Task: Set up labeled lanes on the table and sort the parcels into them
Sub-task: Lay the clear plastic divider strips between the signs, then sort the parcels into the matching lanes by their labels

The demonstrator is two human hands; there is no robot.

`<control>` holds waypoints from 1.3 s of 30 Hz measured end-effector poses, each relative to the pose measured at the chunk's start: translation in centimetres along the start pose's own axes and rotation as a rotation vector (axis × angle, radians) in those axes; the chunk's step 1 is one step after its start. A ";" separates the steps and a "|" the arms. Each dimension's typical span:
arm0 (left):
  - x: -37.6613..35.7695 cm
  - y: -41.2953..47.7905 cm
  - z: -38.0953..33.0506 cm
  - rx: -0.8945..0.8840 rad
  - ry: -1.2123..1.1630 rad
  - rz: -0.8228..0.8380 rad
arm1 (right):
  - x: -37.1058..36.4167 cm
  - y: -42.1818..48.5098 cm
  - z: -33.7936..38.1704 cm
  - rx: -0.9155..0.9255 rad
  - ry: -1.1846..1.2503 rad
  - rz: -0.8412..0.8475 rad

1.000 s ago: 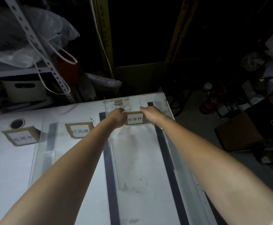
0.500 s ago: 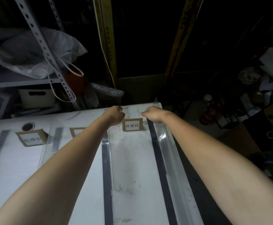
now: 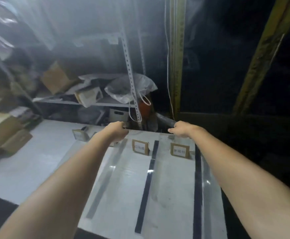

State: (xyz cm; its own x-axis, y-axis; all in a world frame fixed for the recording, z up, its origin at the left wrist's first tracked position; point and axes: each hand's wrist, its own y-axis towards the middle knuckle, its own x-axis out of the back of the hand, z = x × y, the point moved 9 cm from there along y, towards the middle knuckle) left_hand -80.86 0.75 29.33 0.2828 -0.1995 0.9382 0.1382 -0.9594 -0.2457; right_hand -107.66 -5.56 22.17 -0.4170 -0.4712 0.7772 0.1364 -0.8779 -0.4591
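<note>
1 wide-angle head-worn view, forward and down over the table (image 3: 37,161) toward its far edge, close

Motion smears the whole picture. Writing on the middle label (image 3: 140,147) and the right label (image 3: 180,150) is too blurred to read. The left forearm (image 3: 82,166) hides most of a third label (image 3: 114,144). The left hand (image 3: 117,131) and right hand (image 3: 180,131) curl their fingers out of sight at the far edge of the table (image 3: 28,161), so any grip cannot be told. The picture's left edge cuts off blurred cardboard boxes (image 3: 3,133).
</note>
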 end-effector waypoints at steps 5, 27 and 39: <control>6.0 -6.2 9.8 0.136 0.072 -0.047 | -1.1 -3.1 10.3 0.154 -0.097 -0.010; 16.7 -17.5 58.7 0.477 -0.140 -0.064 | -24.3 -10.4 61.9 0.605 -0.489 0.072; 19.6 -11.3 74.1 0.529 -0.056 -0.059 | -33.9 -1.3 79.2 0.707 -0.496 0.141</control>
State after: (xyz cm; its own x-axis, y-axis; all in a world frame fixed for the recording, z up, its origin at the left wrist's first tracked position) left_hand -6.53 22.48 32.49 0.3086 -0.1237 0.9431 0.6105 -0.7346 -0.2961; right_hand -22.56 4.81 30.51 0.0623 -0.4177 0.9064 0.7512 -0.5783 -0.3181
